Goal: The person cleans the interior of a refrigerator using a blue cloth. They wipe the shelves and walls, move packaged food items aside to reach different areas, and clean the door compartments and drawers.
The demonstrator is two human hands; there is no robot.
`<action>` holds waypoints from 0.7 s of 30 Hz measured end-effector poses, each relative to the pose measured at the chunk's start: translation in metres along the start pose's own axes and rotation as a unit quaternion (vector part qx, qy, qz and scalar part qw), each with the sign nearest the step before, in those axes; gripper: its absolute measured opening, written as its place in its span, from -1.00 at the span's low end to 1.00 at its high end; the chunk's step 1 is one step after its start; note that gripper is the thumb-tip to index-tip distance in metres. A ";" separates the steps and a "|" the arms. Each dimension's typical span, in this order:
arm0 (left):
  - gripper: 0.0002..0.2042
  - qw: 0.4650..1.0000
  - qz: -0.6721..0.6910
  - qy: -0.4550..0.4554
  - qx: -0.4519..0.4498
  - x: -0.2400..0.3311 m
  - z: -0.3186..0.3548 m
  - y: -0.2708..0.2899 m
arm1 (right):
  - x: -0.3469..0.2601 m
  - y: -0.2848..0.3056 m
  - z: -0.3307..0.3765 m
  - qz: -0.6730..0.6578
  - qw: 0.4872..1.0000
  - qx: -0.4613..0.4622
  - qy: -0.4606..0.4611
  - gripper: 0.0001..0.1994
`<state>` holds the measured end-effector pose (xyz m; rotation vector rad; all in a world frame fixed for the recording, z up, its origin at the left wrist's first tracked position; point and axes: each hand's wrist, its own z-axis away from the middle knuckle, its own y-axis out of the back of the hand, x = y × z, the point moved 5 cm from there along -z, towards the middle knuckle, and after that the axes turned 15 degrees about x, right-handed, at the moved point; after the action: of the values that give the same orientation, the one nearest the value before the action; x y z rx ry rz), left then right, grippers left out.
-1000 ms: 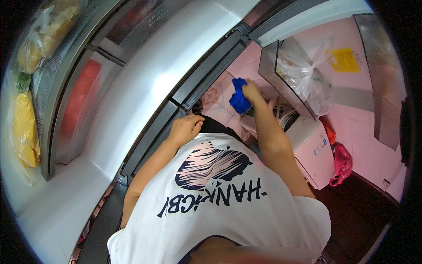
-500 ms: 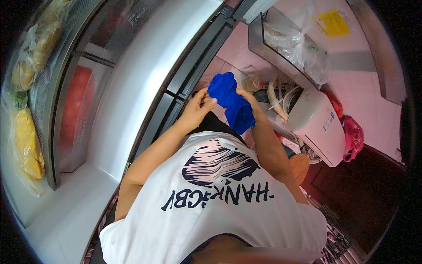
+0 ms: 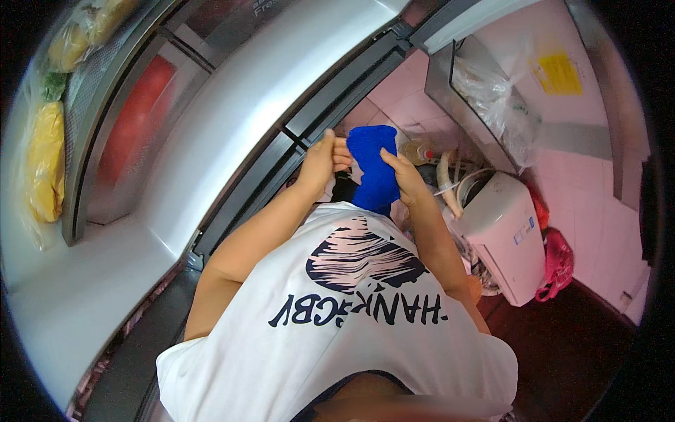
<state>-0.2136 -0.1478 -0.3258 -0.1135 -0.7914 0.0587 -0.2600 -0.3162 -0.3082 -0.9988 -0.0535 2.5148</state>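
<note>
A blue cloth (image 3: 374,167) hangs in front of my body, folded over and fairly flat. My right hand (image 3: 406,176) is closed on its right side, the thumb lying across the front of the fabric. At the cloth's left edge is my left hand (image 3: 322,165), its thumb raised apart from the fingers. Those fingertips reach the fabric's edge, and I cannot tell whether they touch it. Below the cloth is the front of my white T-shirt (image 3: 351,309).
An open fridge compartment (image 3: 281,67) is on my left, with a bagged yellow item (image 3: 48,162) in its door shelf. To the right stand a white bin-like appliance (image 3: 503,232), a pink bag (image 3: 557,264) and another door shelf (image 3: 467,116) holding a clear plastic bag (image 3: 496,98).
The cloth has gone from bunched and slanting to flatter and more upright. My left hand has loosened from it, thumb lifted. My view has shifted, so the surroundings on the right sit lower.
</note>
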 end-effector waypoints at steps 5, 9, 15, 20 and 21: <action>-0.44 0.923 -0.105 -0.368 -0.038 0.024 0.031 -0.044 | -0.022 0.046 -0.024 0.125 0.986 0.082 0.072 -0.67; -0.46 0.945 -0.278 -0.155 -0.079 -0.054 -0.024 -0.070 | -0.049 0.043 -0.007 0.075 0.990 0.098 0.069 -0.63; -0.45 0.978 -0.138 -0.141 0.069 -0.063 -0.010 -0.058 | -0.070 0.065 -0.033 0.424 0.863 0.081 0.264 -0.67; -0.39 0.936 -0.152 -0.314 -0.034 -0.032 0.015 -0.060 | -0.059 0.015 -0.027 0.410 0.889 -0.032 0.203 -0.55; -0.38 0.985 -0.086 -0.152 -0.014 -0.053 0.009 -0.048 | -0.056 0.004 -0.022 0.413 0.883 -0.040 0.221 -0.54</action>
<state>-0.2567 -0.1997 -0.3506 -0.0623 -1.1037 -0.1016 -0.2108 -0.3451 -0.2896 -1.9269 0.5140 2.9164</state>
